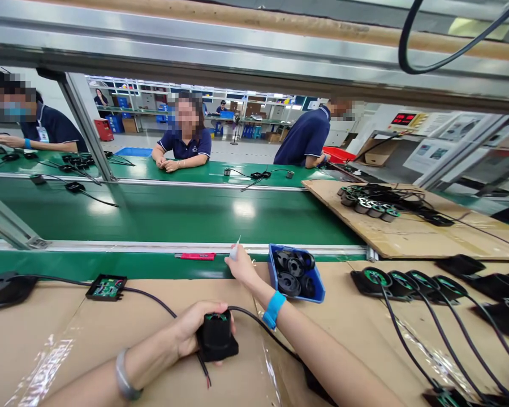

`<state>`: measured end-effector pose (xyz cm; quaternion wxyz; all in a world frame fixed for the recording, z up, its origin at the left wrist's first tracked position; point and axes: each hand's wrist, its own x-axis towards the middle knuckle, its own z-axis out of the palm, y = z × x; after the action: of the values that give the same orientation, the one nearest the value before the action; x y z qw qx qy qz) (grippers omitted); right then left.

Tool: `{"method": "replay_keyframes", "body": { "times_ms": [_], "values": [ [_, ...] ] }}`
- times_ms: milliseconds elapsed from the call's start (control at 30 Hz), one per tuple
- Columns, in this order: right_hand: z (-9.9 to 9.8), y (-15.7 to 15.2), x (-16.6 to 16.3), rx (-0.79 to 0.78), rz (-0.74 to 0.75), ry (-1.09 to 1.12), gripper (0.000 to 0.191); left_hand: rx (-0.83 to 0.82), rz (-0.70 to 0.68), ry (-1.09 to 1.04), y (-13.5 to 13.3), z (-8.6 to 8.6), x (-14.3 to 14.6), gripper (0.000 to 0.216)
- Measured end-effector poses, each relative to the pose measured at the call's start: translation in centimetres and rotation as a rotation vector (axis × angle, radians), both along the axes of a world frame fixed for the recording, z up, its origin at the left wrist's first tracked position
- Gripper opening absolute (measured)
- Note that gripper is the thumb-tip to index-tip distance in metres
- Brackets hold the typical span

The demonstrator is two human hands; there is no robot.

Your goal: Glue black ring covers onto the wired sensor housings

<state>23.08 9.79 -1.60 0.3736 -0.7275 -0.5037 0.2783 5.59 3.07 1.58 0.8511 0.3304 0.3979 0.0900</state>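
Note:
My left hand [190,330] is closed round a black plastic housing [218,337], held above the cardboard. Green circuit board shows inside the housing's open top. Black cable runs by it, and stripped wire ends hang below the hand. Farther forward, my right hand [242,268] grips a small white squeeze bottle [234,252] with its thin tip pointing up; the fingers hide part of it. Just right of that hand stands a blue bin [318,288] full of round black plastic parts [289,277]. A red utility knife [197,256] lies to its left.
Cardboard [152,288] covers the bench. An open circuit box [107,287] is cabled to a black housing [8,288] at left. Several cabled housings [375,277] line the right side. Beyond the metal rail [144,246] runs a green conveyor [186,215]; co-workers sit or stand past it.

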Motion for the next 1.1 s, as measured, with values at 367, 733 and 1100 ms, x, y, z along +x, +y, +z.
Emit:
{"method": "replay_keyframes", "body": {
  "times_ms": [367, 733, 1100],
  "values": [
    [6.7, -10.4, 2.9, 0.219, 0.199, 0.449, 0.051, 0.174, 0.291, -0.023, 1.2, 0.1, 0.1, 0.051],
    [1.9, -18.9, 3.1, 0.118, -0.155, 0.998, 0.045, 1.173, -0.121, 0.096, -0.5, -1.6, -1.1, 0.053],
    [0.7, -21.3, 5.4, 0.163, -0.309, 1.113, 0.04, 1.315, -0.161, 0.032, -0.3, -3.0, -1.7, 0.063]
  ]
}}
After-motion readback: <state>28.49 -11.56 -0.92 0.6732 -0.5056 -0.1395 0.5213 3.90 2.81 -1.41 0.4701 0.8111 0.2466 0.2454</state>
